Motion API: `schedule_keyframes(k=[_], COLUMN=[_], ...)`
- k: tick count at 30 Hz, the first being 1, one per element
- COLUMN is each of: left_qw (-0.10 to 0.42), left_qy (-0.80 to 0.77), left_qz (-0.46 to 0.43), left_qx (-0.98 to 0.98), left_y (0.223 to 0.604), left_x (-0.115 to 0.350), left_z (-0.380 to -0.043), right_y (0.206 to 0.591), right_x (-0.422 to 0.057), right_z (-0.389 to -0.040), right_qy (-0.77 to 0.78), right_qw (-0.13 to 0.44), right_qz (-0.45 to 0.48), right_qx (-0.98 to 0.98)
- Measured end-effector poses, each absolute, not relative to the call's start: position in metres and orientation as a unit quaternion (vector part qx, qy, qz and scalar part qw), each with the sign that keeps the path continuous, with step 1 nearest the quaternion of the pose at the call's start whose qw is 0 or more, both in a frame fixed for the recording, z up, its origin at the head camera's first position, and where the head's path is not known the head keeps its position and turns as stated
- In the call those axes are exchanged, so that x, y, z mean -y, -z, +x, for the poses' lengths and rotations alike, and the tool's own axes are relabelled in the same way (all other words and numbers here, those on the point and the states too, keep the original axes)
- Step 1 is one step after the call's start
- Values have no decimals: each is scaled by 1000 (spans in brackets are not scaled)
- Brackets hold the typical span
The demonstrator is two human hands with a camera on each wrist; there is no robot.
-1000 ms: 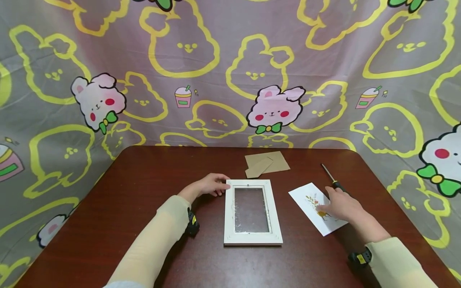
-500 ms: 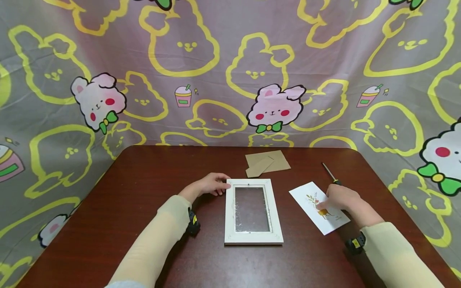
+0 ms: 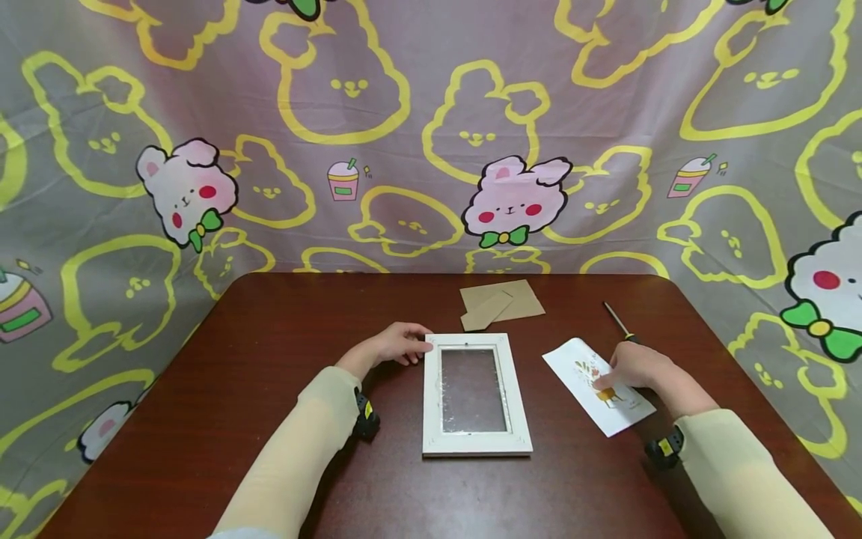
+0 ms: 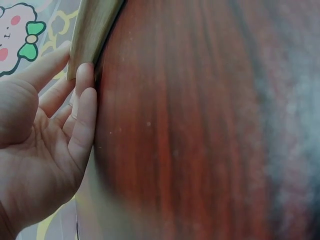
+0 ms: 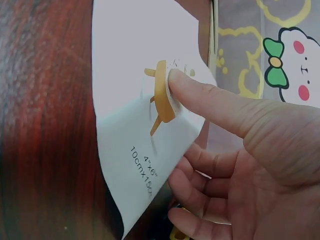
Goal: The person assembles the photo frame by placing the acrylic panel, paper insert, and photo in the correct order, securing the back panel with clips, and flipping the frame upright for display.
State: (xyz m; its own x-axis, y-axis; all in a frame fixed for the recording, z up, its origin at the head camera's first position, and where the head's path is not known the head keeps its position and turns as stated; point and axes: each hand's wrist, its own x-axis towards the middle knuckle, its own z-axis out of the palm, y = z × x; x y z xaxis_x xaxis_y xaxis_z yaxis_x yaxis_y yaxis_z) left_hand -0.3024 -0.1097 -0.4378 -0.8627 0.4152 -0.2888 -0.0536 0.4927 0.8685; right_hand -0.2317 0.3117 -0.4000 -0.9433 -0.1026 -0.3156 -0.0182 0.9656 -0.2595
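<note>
A white picture frame (image 3: pixel 432 404) with a clear pane lies flat on the table. My left hand (image 3: pixel 396 344) holds its far left corner, thumb on top and fingers against the side; the left wrist view shows the fingertips at the frame's edge (image 4: pixel 89 37). To the right, my right hand (image 3: pixel 638 368) pinches a white printed card (image 3: pixel 572 368), its thumb on the orange drawing and fingers curled under the card's edge. The card (image 5: pixel 120 65) bows up from the table, and "4"x6"" is printed on it. A screwdriver (image 3: pixel 615 318) lies just beyond the right hand, which hides most of its handle.
Two pieces of brown cardboard (image 3: pixel 525 298) lie overlapped behind the frame, towards the table's far edge. A patterned cloth (image 3: pixel 404 150) hangs behind and on both sides of the dark wooden table (image 3: pixel 283 314).
My right hand has shifted slightly left and curled its fingers at the card, whose far edge now bends upward. The left hand stays at the picture frame.
</note>
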Motion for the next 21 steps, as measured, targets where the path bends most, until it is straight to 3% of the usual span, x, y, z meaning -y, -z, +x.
schedule_keyframes(k=[21], left_qw=[233], left_qy=[-497], left_qz=[114], left_qx=[-828], left_y=[435], left_x=[110], left_z=[-299], right_y=[399], right_x=[-311], right_z=[-231], right_qy=[140], right_qw=[145], right_qz=[-15], right_qx=[-979])
